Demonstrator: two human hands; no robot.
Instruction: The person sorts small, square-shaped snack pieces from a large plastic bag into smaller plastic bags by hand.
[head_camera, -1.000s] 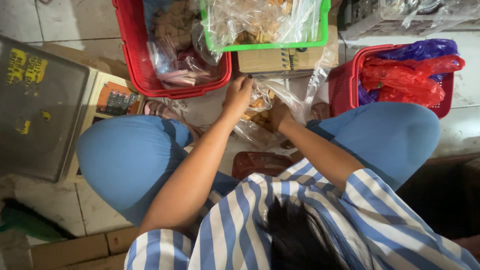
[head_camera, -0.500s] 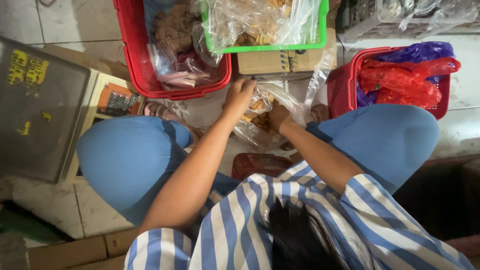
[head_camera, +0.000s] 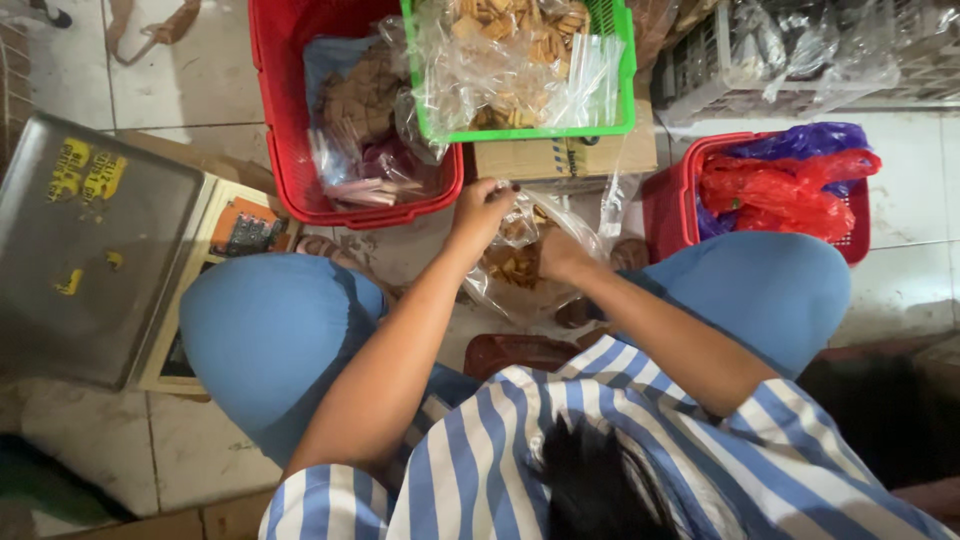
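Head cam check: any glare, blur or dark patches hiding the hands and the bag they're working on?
Head view: light is soft and even; left hand and right hand are fairly sharp; the clear plastic bag shows crinkly glare that muddles its contents; the lower right corner is dark, and hair at the bottom edge blocks part of the frame.

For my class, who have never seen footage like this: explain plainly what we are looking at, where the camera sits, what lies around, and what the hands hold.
There is no machine here. A seated person wears a camera on the head, so the one picture looks straight down over striped shirt and blue-clad knees to the tiled floor. The left hand and right hand both grip a clear plastic bag holding pale brown snacks, between the knees. Beyond the hands stand a red basket with bagged goods, a green basket of similar snacks on a cardboard box, and a smaller red basket with red and purple bags. At the left is a scale with a metal tray.
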